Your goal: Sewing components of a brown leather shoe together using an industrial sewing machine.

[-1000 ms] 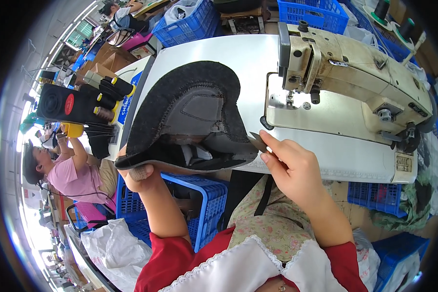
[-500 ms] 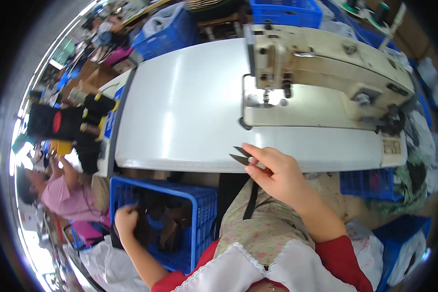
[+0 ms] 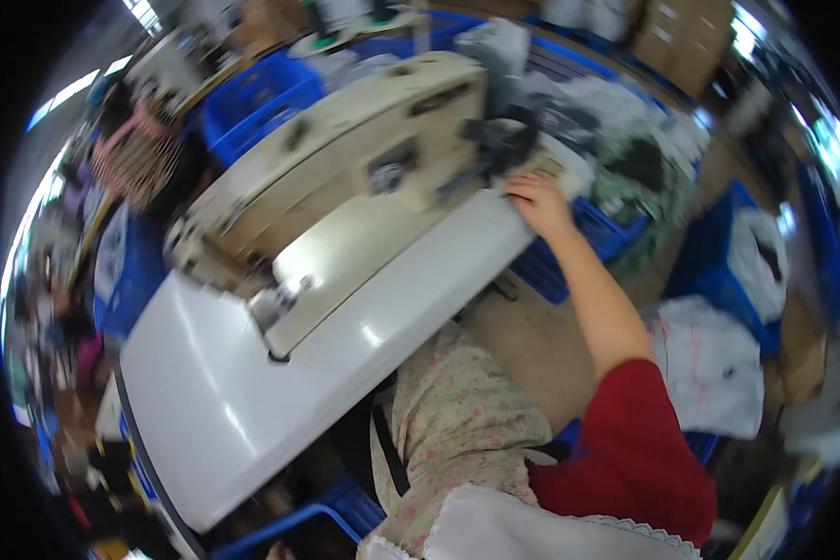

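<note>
My right hand [image 3: 538, 202] is at the right end of the white sewing table [image 3: 205, 411], beside the sewing machine's handwheel end. Its fingers are curled together over the tabletop, and whatever they hold is hidden and blurred. The cream sewing machine [image 3: 345, 154] stands on the table, its needle area to the left of my right hand. Only a sliver of skin, seemingly my left hand [image 3: 280, 553], shows at the lower edge by the blue crate [image 3: 299, 516]; its fingers cannot be made out.
Past the table's right end are a blue basket [image 3: 543, 271] and heaped green cloth [image 3: 658, 210]. Further right stand a blue bin [image 3: 705, 252] and a white sack [image 3: 709, 364]. More blue crates [image 3: 261, 98] and thread cones are behind the machine.
My view has swung to the right. My right hand, which held open thread snips at the table's front edge, has moved to its right end; the snips no longer show. My left hand is nearly out of view.
</note>
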A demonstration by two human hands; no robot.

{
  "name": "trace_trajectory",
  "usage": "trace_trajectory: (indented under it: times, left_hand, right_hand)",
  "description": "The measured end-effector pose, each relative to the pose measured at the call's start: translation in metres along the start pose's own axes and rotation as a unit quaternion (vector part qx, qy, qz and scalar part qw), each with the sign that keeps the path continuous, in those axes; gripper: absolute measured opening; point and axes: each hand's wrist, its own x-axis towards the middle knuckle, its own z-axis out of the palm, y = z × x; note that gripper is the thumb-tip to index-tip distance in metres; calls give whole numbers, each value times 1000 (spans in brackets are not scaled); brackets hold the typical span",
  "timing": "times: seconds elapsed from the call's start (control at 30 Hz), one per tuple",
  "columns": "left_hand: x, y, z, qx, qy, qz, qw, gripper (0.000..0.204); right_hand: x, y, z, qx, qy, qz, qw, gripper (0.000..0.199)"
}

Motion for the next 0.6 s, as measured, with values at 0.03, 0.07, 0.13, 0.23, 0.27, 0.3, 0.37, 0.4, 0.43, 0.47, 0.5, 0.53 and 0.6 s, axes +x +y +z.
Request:
trace_trajectory:
  times: [0.03, 0.07, 0.13, 0.23, 0.27, 0.3, 0.37, 0.4, 0.43, 0.47, 0.5, 0.53, 0.6]
  left_hand:
    - [-20, 33, -34, 42, 47, 25, 998, 31]
    - [-17, 45, -40, 64, 78, 50, 994, 32]
    - [-8, 75, -47, 66, 144, 143, 977, 36]
    - [12, 150, -53, 71, 219, 318, 920, 39]
    - [18, 178, -57, 87, 173, 347, 918, 48]
    - [33, 194, -54, 103, 164, 380, 905, 48]
    - [72, 218, -35, 202, 229, 502, 809, 83]
    - [77, 230, -26, 214, 223, 520, 796, 83]
    - [78, 242, -16, 217, 252, 506, 796, 84]
    - [78, 254, -6, 218, 279, 495, 794, 90]
    - [81, 254, -3, 229, 278, 500, 788, 90]
    - [85, 258, 1, 228, 239, 483, 811, 94]
    - [88, 251, 6, 207, 230, 457, 834, 95]
  right_hand:
    - [1, 4, 26, 65, 21, -13, 998, 24]
    - [2, 1, 44, 92, 77, -28, 992, 24]
    - [8, -18, 74, 103, 173, -53, 978, 35]
    - [-16, -62, 59, 105, 149, 81, 980, 47]
    - [-41, -64, 46, 151, 159, 149, 964, 49]
    - [-68, -61, 32, 150, 230, 181, 944, 46]
    - [-148, -39, -2, 108, 305, 252, 912, 44]
    - [-195, -31, -21, 50, 334, 288, 896, 43]
    - [-247, -24, -44, -9, 359, 321, 876, 42]
    - [-306, -17, -55, -58, 410, 376, 829, 40]
    - [-350, -28, -79, -92, 409, 443, 793, 39]
    - [-421, -23, -95, -201, 406, 462, 762, 39]
    - [-522, -40, -127, -294, 356, 576, 674, 41]
